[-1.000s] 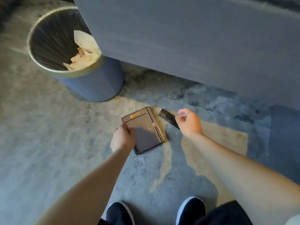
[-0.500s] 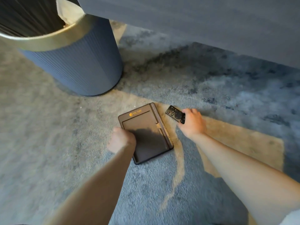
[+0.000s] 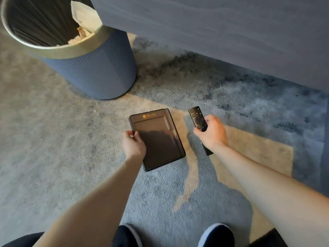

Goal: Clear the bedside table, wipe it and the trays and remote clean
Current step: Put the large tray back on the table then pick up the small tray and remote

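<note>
A dark brown rectangular tray [image 3: 158,138] with a small orange logo near its far edge is over the carpet at the middle of the view. My left hand [image 3: 133,145] grips its left edge, thumb on top. To its right my right hand [image 3: 211,133] holds a slim black remote [image 3: 196,117] around its middle, buttons facing up, its far end pointing away from me. The remote's near end shows below my wrist.
A blue ribbed waste bin [image 3: 92,68] with a gold rim and crumpled paper inside stands at the far left. A grey upholstered furniture side [image 3: 222,29] fills the top right. The grey-blue carpet [image 3: 53,148] has a tan patch at the right. My shoes [image 3: 215,234] are at the bottom.
My right hand has closed round the remote and lifted it off the carpet. My left hand has taken hold of the tray's left edge. The camera has shifted.
</note>
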